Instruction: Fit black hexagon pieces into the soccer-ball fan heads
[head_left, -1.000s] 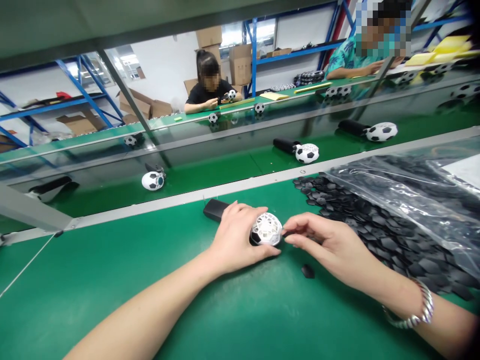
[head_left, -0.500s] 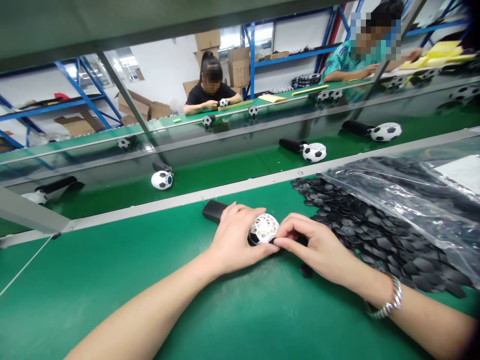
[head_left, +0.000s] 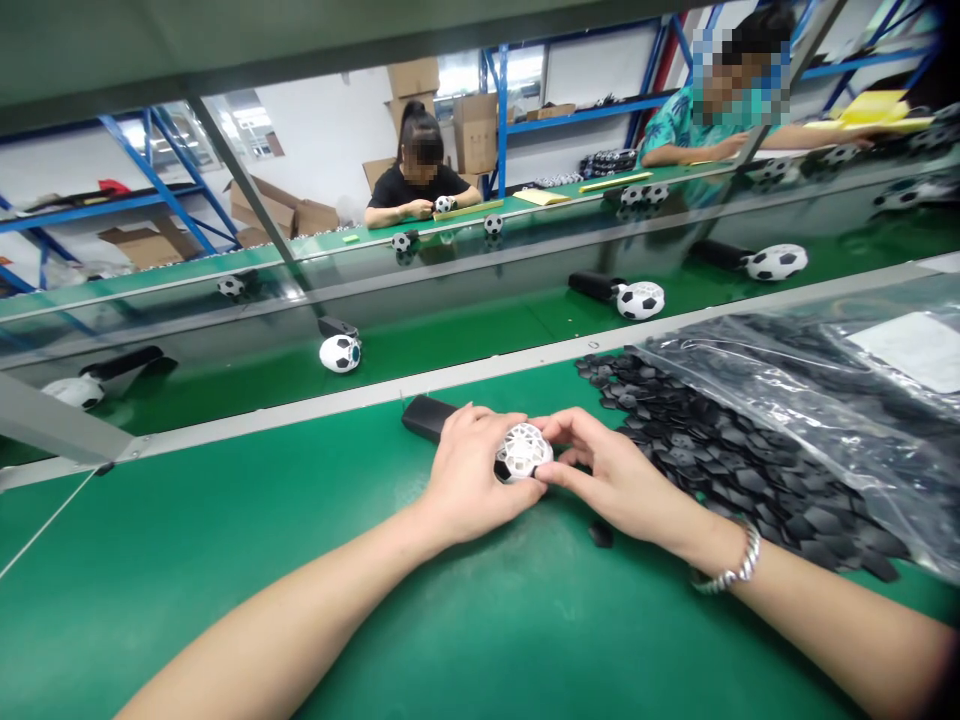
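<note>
Left hand (head_left: 472, 478) has its fingers curled round a white lattice ball (head_left: 528, 450), right hand's (head_left: 626, 485) are pretty narrow against it, can't tell if they're pinching anything.

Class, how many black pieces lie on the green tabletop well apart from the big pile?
1: a black piece just below the right hand in the picture; that hand may hide others.
</note>
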